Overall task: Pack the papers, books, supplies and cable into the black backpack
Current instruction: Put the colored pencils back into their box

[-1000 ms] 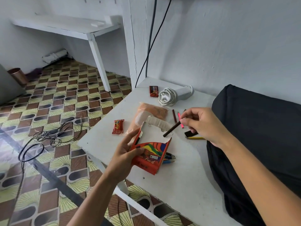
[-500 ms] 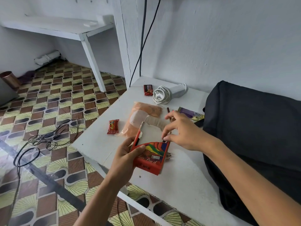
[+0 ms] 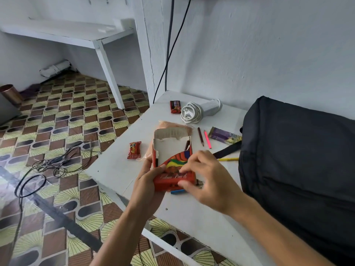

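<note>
The brown pencil held a second ago now stands inside the red cardboard colour-pencil box (image 3: pixel 173 169), gripped by both the left hand (image 3: pixel 148 181) and right hand (image 3: pixel 208 181). More loose pencils (image 3: pixel 204 139) await on the white table (image 3: pixel 115 169) before the black fabric backpack (image 3: pixel 299 150) gets them.

home room | patterned floor tiles (image 3: pixel 80 120) | white table (image 3: pixel 115 169) | whitewashed walls (image 3: pixel 269 54)

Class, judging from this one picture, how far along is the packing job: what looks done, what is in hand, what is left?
Done: nothing visibly packed; the black backpack lies shut-looking on the table. In hand: the left hand and right hand hold the open colour pencil box, a brown pencil standing inside. Left: two loose pencils, the yellow pen, the white coiled cable.
</note>
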A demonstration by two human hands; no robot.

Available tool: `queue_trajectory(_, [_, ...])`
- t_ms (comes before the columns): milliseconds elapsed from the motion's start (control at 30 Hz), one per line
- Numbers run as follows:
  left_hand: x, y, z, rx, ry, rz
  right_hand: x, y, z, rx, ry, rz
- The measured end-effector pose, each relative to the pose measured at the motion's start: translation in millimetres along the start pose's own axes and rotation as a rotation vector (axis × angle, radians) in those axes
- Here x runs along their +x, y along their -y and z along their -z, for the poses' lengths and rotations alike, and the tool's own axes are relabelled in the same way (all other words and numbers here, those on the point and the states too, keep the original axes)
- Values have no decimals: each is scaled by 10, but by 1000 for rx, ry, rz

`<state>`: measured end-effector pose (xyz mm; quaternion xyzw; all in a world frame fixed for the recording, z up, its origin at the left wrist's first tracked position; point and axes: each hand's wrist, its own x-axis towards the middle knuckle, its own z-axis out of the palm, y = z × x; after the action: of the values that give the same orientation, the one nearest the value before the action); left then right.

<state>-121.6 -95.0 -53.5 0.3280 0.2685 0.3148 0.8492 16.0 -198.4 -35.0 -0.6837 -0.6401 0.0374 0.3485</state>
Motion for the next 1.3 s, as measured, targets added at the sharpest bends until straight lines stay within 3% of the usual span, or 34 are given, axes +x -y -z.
queue_trajectory(367, [81,-163,-61,17,-27,324,-140,-78,-175,-106,-32,242])
queue_trajectory(667, [155,-263,-58,-58,-62,297,-159,-102,-252,-273,-247,343])
queue_trajectory(1033, [117,-275,-105,-42,-112,329,-118,-103,-209,-194,-218,315])
queue_trajectory(1300, [61,-260,-196,-1,60,299,-87,-58,-172,-210,-179,248])
